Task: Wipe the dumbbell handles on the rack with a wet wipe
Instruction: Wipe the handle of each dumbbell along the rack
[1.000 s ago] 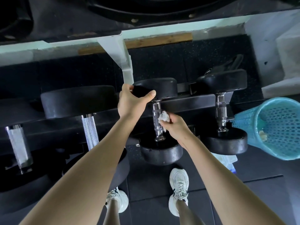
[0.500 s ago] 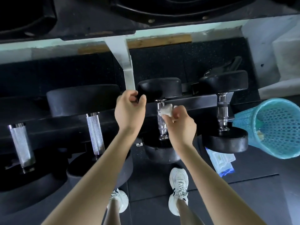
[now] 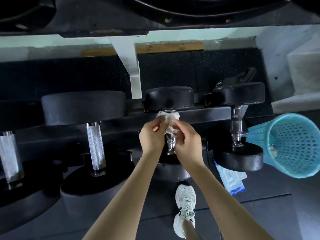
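Left grip (image 3: 152, 137) and right grip (image 3: 187, 141) both pinch the crumpled wet wipe (image 3: 168, 118), bunched against the top of a dumbbell handle (image 3: 171, 144) on the rack (image 3: 52, 135); a teal basket (image 3: 294, 146) tilts at the right; a wipe packet (image 3: 230, 179) lies on the floor beside it.

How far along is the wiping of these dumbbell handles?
Done: unclear; no handle visibly shows wiping, though a crumpled scrap lies in the blue basket. In hand: left hand and right hand pinch the wet wipe over the upper end of the middle handle. Left: possibly the right handle and two knurled handles further left.
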